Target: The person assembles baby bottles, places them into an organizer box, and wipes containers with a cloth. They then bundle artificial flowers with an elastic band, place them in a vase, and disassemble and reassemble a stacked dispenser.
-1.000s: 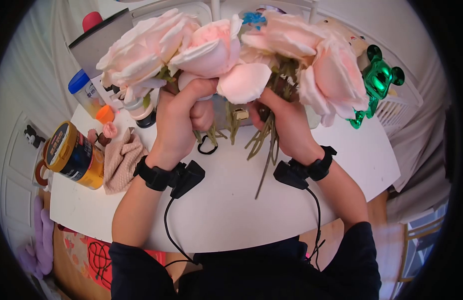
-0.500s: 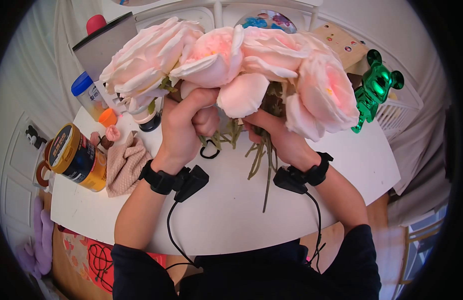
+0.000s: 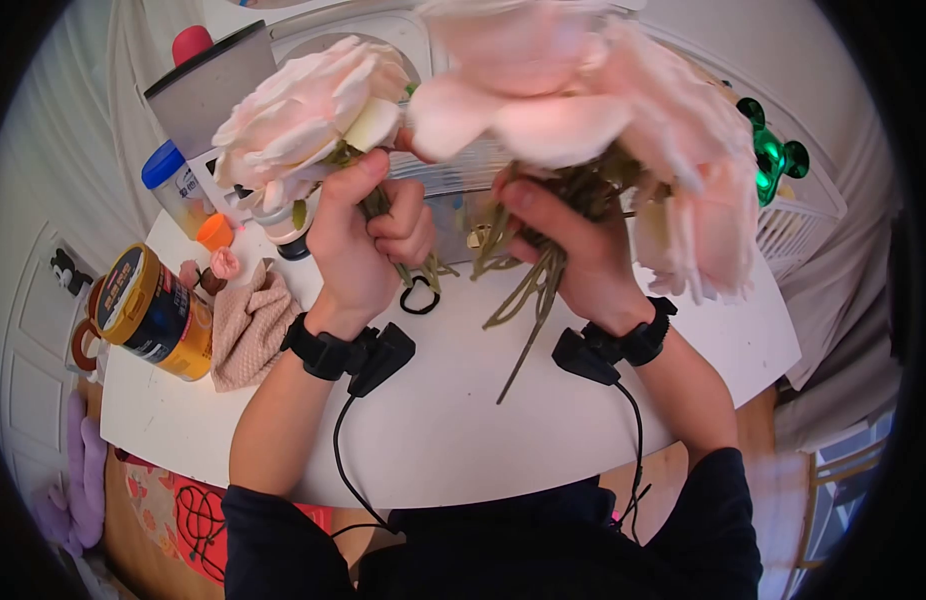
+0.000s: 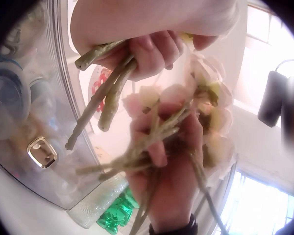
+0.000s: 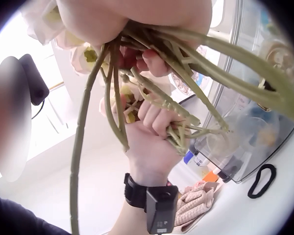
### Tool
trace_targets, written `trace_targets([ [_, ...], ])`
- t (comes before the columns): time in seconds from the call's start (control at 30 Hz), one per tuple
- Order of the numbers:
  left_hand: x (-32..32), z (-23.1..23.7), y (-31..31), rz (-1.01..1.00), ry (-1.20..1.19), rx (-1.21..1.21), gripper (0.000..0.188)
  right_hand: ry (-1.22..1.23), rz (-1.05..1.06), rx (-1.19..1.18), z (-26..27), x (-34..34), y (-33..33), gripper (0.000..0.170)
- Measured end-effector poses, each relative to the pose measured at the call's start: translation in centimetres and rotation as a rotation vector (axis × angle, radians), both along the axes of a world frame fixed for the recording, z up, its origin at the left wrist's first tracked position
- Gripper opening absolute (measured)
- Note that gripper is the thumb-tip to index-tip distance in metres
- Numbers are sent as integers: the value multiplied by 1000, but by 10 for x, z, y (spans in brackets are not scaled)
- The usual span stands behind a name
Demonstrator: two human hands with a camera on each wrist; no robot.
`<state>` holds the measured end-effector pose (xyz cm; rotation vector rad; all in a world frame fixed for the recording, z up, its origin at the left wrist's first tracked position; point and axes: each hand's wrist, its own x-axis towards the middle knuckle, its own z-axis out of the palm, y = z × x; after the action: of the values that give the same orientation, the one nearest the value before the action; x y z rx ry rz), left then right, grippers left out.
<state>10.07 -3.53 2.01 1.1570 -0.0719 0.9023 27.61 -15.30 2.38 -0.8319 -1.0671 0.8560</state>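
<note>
The left hand (image 3: 358, 235) grips green stems (image 4: 110, 90) with its fingers curled; a pale pink rose (image 3: 308, 125) stands above that fist. Held in the right hand (image 3: 583, 240) is a larger bunch of pale pink roses (image 3: 553, 110), blurred, its many stems (image 3: 528, 290) fanning out below the palm. A gap separates the two hands in the head view. In the right wrist view the left hand (image 5: 154, 129) shows beyond the long stems (image 5: 77, 147) hanging from the right hand.
On the white table (image 3: 463, 420) lies a black hair tie (image 3: 420, 297). A clear box (image 4: 63, 171) with a gold latch stands behind the hands. At left are a yellow-and-black tub (image 3: 158, 315), a beige cloth (image 3: 251, 330) and a blue-lidded container (image 3: 173, 180); a green bear figure (image 3: 773, 155) is at right.
The right hand's roses have shifted up and to the right, away from the left hand's rose. The left thumb has risen. Both hands keep hold of their stems.
</note>
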Motion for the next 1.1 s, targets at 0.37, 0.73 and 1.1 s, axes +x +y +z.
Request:
trace_targets([
  [0.37,13,-8,-17,138,245,60,33,47,21,54,-2,-4,3,22],
  [0.73,10,-25,-15,257,197,261,36,-346,-47,-80,-30,13,9,15],
  [1.1,1,-95,21,909,300,953,24,-76,124,132,-38,12,3,15],
])
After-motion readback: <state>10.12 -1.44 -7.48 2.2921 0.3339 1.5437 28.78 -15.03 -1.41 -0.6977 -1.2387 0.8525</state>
